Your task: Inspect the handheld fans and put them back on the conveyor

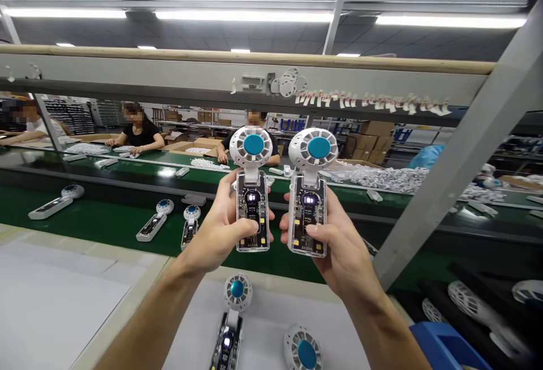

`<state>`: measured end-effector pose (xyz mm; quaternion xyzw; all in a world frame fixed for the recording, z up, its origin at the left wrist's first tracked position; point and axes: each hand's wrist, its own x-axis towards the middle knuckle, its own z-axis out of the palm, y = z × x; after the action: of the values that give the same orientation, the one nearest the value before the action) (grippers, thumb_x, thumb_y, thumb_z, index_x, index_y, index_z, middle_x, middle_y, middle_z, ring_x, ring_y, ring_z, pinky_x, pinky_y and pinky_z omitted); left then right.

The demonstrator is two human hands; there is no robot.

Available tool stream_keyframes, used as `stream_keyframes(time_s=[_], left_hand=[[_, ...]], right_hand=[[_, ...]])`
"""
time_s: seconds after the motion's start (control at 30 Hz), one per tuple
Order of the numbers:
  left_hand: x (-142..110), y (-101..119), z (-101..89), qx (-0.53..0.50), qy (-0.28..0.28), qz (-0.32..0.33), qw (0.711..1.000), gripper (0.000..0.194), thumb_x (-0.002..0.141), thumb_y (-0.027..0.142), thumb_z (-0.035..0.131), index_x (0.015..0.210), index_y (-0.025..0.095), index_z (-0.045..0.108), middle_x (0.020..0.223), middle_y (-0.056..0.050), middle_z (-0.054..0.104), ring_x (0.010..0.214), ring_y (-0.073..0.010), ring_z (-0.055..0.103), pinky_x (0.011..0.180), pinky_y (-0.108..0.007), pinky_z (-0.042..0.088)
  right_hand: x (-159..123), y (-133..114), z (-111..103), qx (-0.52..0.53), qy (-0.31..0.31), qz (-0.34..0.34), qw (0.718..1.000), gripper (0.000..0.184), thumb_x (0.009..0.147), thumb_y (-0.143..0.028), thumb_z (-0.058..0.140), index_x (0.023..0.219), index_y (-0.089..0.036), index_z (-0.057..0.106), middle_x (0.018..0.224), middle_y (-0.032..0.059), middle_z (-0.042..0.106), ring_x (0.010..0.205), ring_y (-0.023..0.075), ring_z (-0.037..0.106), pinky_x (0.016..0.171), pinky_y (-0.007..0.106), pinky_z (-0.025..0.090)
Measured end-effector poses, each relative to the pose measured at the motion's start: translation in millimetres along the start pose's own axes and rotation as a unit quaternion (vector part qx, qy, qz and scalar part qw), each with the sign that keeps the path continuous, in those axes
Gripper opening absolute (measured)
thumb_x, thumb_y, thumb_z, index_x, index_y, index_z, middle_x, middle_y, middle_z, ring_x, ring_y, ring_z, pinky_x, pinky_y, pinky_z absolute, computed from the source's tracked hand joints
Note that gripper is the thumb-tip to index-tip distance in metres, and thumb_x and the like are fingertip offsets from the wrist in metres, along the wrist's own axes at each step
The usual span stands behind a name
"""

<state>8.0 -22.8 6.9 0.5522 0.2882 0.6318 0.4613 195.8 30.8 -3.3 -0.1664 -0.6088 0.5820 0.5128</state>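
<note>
Power-on check in hand, I'd say: left hand (220,228) grip closed on left fan (253,189), right hand (339,245) on right fan (309,194), both upright above the bench's (63,302) far edge, displays lit, thumbs on handles. Next move likely needs set-down without knocking the fans below (231,325).

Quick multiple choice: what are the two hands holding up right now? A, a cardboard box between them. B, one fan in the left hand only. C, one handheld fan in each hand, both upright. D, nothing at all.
C: the left hand grips one handheld fan and the right hand grips another fan, heads up, side by side above the green conveyor belt.
</note>
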Motion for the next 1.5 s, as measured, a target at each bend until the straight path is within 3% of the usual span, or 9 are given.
stream_keyframes(time_s=[0.1,0.5,0.83,1.0,1.1,1.2,1.33,1.43,1.5], left_hand=[[0.0,0.6,2.6,0.004,0.009,0.005,1.0,0.082,0.074,0.012,0.068,0.142,0.024,0.025,0.093,-0.003,0.069,0.068,-0.0186,0.071,0.063,-0.029,0.06],[-0.5,-0.5,5.9,-0.028,0.012,0.004,1.0,0.072,0.082,0.019,0.069,0.14,0.023,0.026,0.095,-0.005,0.069,0.068,-0.0211,0.072,0.06,-0.032,0.061],[0.8,-0.1,7.3,-0.044,-0.004,0.035,0.998,0.061,0.084,0.014,0.064,0.133,0.022,0.029,0.1,-0.004,0.067,0.067,-0.0184,0.071,0.06,-0.03,0.061],[0.0,-2.8,5.8,-0.054,-0.001,0.037,0.998,0.063,0.083,0.016,0.066,0.134,0.024,0.029,0.1,-0.004,0.067,0.067,-0.0193,0.072,0.058,-0.03,0.06],[-1.8,-1.4,6.2,-0.051,0.001,0.033,0.998,0.064,0.084,0.022,0.069,0.135,0.026,0.03,0.101,-0.005,0.068,0.069,-0.0201,0.072,0.059,-0.031,0.061],[-1.8,-1.9,9.7,-0.017,0.047,0.036,0.998,0.056,0.085,0.031,0.072,0.129,0.026,0.037,0.098,-0.003,0.069,0.066,-0.0169,0.07,0.057,-0.028,0.059],[4.0,-12.1,12.1,0.088,0.177,0.069,0.978,0.038,0.082,0.033,0.077,0.107,0.019,0.053,0.078,0.001,0.068,0.052,-0.0114,0.062,0.052,-0.022,0.052],[10.9,-24.3,3.4,0.2,0.263,0.133,0.934,0.028,0.077,0.029,0.079,0.094,0.016,0.063,0.077,-0.002,0.07,0.063,-0.0154,0.067,0.064,-0.026,0.057],[15.2,-30.5,-7.1,0.267,0.32,0.199,0.887,0.025,0.071,0.026,0.082,0.087,0.015,0.066,0.082,-0.005,0.072,0.074,-0.0187,0.07,0.072,-0.028,0.058]], right_hand=[[1.3,0.7,-1.2,-0.004,-0.002,-0.017,1.0,0.067,0.075,-0.022,0.064,0.14,-0.028,0.048,0.109,0.0054,0.07,0.076,0.019,0.071,0.059,0.028,0.06],[1.7,-2.3,-1.3,-0.035,0.023,-0.008,0.999,0.064,0.088,-0.025,0.058,0.149,-0.023,0.038,0.091,0.0034,0.07,0.071,0.0179,0.068,0.06,0.029,0.058],[0.4,-2.4,1.3,-0.026,0.024,-0.009,0.999,0.066,0.089,-0.023,0.058,0.151,-0.024,0.037,0.09,0.0034,0.069,0.072,0.0172,0.067,0.062,0.027,0.058],[0.0,-1.2,3.3,-0.019,0.039,-0.011,0.999,0.062,0.088,-0.022,0.059,0.147,-0.025,0.041,0.111,0.0074,0.067,0.08,0.0171,0.07,0.061,0.026,0.059],[-1.2,-1.2,4.4,-0.024,0.048,-0.022,0.998,0.062,0.088,-0.023,0.061,0.147,-0.024,0.042,0.108,0.0073,0.068,0.079,0.0175,0.07,0.061,0.026,0.059],[-0.8,-0.6,5.5,-0.012,0.062,-0.032,0.998,0.063,0.086,-0.023,0.064,0.145,-0.025,0.043,0.102,0.0057,0.069,0.076,0.018,0.07,0.061,0.028,0.06],[4.2,-0.1,3.2,0.048,0.091,-0.046,0.994,0.05,0.078,-0.031,0.073,0.123,-0.026,0.052,0.101,0.0028,0.07,0.069,0.0169,0.069,0.059,0.03,0.062],[5.3,-1.6,-5.8,0.021,0.077,0.009,0.997,0.03,0.075,-0.038,0.077,0.097,-0.021,0.063,0.073,0.0006,0.065,0.055,0.0153,0.062,0.051,0.028,0.057],[0.7,-3.6,-16.2,-0.083,0.111,-0.056,0.989,0.028,0.07,-0.035,0.086,0.086,-0.02,0.068,0.072,0.002,0.065,0.062,0.0177,0.065,0.055,0.029,0.058]])
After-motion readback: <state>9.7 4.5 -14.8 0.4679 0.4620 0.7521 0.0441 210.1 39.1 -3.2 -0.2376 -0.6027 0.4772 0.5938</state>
